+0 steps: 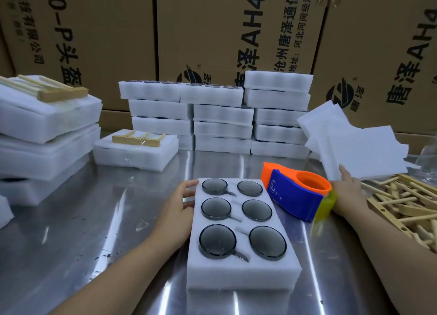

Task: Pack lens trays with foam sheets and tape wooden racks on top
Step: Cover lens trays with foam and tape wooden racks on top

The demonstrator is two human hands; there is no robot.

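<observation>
Lens tray [238, 277]: white foam block, front and centre on the steel table [82, 232], long edges running away from the camera, a bit skewed.
Lenses [217, 241]: six dark round ones, two columns of three, each seated in its own pocket.
Left hand [179, 208]: laid against the tray's left edge near the far corner, fingers straight and relaxed, just touching foam, not wrapped round anything.
Right hand [347, 189]: out at the lower edge of the loose foam sheets [354, 149]; one finger lying straight on the top sheet, the rest hidden, so can't tell if pinching.
Tape dispenser [298, 191]: orange and blue, just beside the tray's far right corner, between tray and right hand.
Wooden racks [406, 203]: loose heap along the table's right edge.
Tray stacks [222, 116]: three columns at the back, against cardboard boxes [236, 30].
Packed tray [136, 153]: far left of centre, a rack taped on top.
Open room: bare steel left of the lens tray and in the strip between it and the back stacks.
</observation>
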